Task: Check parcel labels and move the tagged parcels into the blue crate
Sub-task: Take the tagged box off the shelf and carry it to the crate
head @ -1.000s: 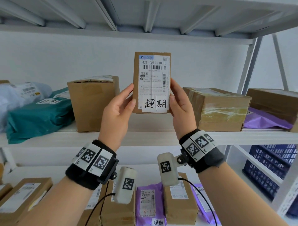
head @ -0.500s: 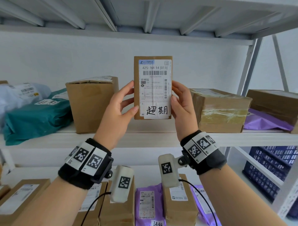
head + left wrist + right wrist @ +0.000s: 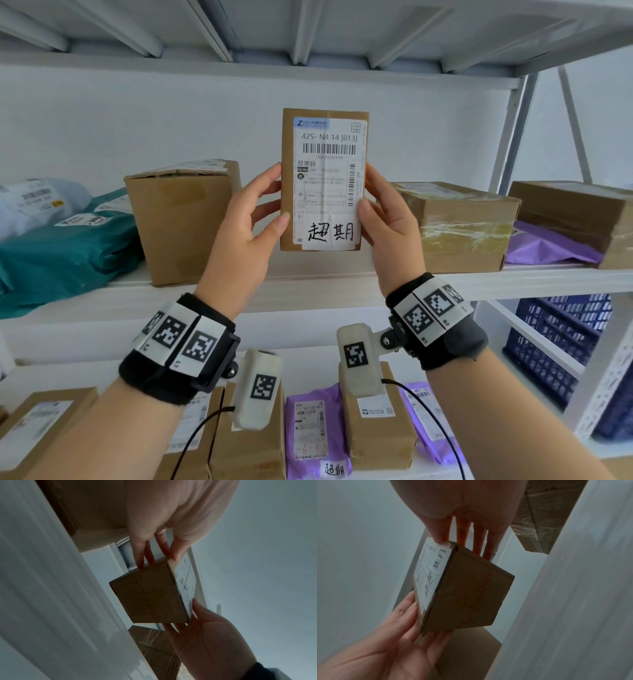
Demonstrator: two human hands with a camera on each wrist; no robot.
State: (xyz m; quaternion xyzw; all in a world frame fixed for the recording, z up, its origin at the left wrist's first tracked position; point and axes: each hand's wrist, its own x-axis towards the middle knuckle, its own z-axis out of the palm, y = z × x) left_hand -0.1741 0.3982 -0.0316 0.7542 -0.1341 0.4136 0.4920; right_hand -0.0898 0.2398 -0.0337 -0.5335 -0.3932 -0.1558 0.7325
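Shelf rack: it fills the whole head view. You stand close to it, so that the parcels come to reading height.

Blue crate: lower right of the frame, behind a shelf post. You see only a part of its lattice wall; its inside is hidden, so I cannot say what lies in it.

Large brown box: left of centre on the middle shelf, upright, with a teal bag beside it that carries a handwritten slip.

Taped box: right of centre on the same shelf, behind your right hand.

Held parcel: in the centre of the frame, upright, lifted clear of the shelf with the label face turned to you, I think so that you can read it. A white slip with two handwritten characters is at its lower end, so it seems to be a tagged one and belongs in the crate. The small print is too fine to read. The wrist views show red handwriting on its bottom face, perhaps a number.

Left hand: thumb on the front edge, fingers behind the left side, pinching the parcel.

Right hand: the same on the right side, thumb near the slip. Two hands keep the label steady.
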